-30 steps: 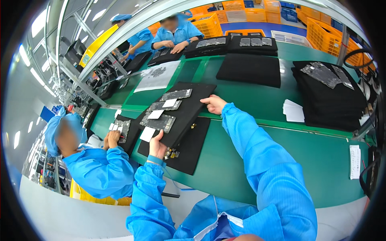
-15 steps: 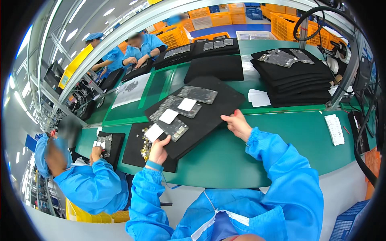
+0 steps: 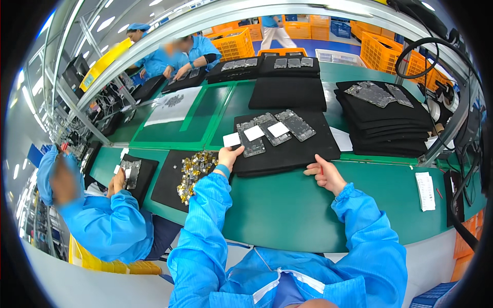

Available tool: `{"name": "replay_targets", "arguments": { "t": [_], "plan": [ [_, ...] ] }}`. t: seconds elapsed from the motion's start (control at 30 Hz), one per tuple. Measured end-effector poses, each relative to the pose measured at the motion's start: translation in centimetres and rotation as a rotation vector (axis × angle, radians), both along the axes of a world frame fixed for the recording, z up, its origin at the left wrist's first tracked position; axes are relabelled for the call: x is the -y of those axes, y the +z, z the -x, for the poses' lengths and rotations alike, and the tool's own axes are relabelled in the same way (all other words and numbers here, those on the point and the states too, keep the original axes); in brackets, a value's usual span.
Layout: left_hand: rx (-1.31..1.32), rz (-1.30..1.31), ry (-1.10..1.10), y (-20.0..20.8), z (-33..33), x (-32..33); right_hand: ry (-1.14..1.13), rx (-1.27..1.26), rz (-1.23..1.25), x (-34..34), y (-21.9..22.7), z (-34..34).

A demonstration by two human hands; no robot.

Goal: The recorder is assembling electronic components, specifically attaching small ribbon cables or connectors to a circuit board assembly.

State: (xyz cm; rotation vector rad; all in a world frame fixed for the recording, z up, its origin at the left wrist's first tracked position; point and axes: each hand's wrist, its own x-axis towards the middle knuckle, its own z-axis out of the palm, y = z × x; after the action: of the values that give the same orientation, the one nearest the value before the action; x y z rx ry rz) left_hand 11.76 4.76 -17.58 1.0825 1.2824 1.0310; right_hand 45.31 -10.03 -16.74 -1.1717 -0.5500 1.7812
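Note:
Dark circuit boards [image 3: 295, 125] lie side by side on a black foam mat [image 3: 292, 156] in front of me. White square pieces [image 3: 253, 133] rest on or beside their near ends. My left hand [image 3: 229, 158] is closed on the mat's near left corner, thumb on top, beside the leftmost white piece. At the near right edge, my right hand [image 3: 327, 175] pinches the mat, its thumb above the edge and a finger below it. To the left, another dark mat [image 3: 166, 180] bears a heap of small gold-coloured parts [image 3: 194, 172].
A tall stack of black mats [image 3: 382, 126] topped with boards stands at the right. Beyond lies a bare black mat [image 3: 287, 94]. A white paper strip [image 3: 425, 191] is on the green table [image 3: 287, 215]. A co-worker [image 3: 110, 215] handles boards at left; others work farther back.
Both hands have shifted the mat with its boards rightward and turned it, so its near edge now runs more nearly level. More of the gold-coloured heap shows. A walking person has appeared at the back.

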Motion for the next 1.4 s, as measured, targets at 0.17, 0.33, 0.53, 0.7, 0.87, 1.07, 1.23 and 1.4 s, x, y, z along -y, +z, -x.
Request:
{"name": "replay_targets", "arguments": {
  "t": [0.17, 0.33, 0.53, 0.7, 0.87, 1.07, 1.23, 1.4],
  "plan": [
    [-0.045, 0.211, -0.009, 1.6, 0.3, 0.4, -0.189, 0.218, -0.131, -0.3, -0.7, 0.8],
    [0.281, 0.108, -0.019, 4.0, -0.7, 3.1, -0.282, 0.158, -0.339, 0.0, -1.7, 1.3],
    [0.267, -0.01, -0.039, 6.8, 0.1, 10.7, -0.263, 0.277, -0.4, 7.3, 0.7, 1.8],
    [0.289, 0.037, -0.127, 4.7, 1.5, 14.2, -0.218, 0.329, -0.328, 14.7, 0.2, 2.8],
    [0.252, 0.102, -0.06, 1.7, 1.1, 12.8, -0.291, 0.304, -0.308, 14.8, -1.1, 3.8],
    [0.492, 0.196, 0.169, -3.1, 3.1, 8.8, -0.228, 0.045, -0.145, 13.7, -0.7, 3.8],
    [0.386, 0.09, 0.133, -2.9, 3.1, 7.4, -0.196, -0.263, 0.012, 12.2, -1.1, 3.7],
    [0.453, 0.229, 0.224, -0.5, 3.1, 6.4, -0.147, -0.365, -0.067, 12.2, -1.8, 3.7]
  ]
}}
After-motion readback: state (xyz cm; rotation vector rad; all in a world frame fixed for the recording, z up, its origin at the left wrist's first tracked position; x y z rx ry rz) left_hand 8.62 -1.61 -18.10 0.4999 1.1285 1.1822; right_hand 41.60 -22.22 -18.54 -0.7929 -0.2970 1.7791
